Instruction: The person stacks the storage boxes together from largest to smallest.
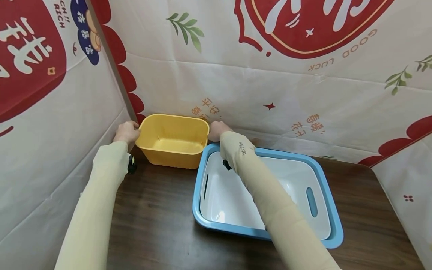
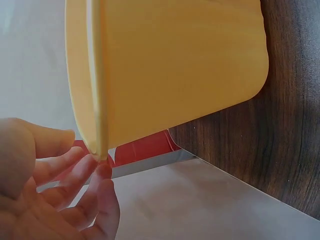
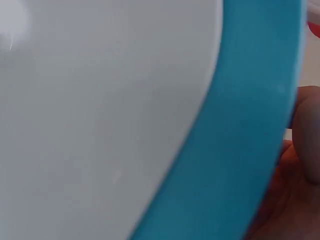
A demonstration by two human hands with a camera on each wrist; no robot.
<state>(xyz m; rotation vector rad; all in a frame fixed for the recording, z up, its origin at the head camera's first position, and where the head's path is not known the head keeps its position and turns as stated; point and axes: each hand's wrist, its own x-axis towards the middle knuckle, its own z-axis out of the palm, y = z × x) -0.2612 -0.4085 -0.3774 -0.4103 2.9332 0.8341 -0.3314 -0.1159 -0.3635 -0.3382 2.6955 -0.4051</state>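
A yellow plastic bin (image 1: 168, 157) with nothing in it stands on the dark wooden table at the back left. My left hand (image 1: 126, 132) holds its left rim. In the left wrist view, the fingers (image 2: 103, 172) curl under the rim's end, with the thumb close by on the opening side. At the bin's right rim, my right hand (image 1: 218, 131) grips near the back corner, its fingers mostly hidden. That arm reaches across a blue-rimmed white basin (image 1: 297, 195), whose blue rim (image 3: 240, 115) covers much of the hand in the right wrist view.
Printed white cloth walls (image 1: 189, 82) enclose the table (image 1: 152, 225) at the back and on both sides. The basin sits right beside the bin, its back left corner close to the bin's right side. Wood shows in front of the bin.
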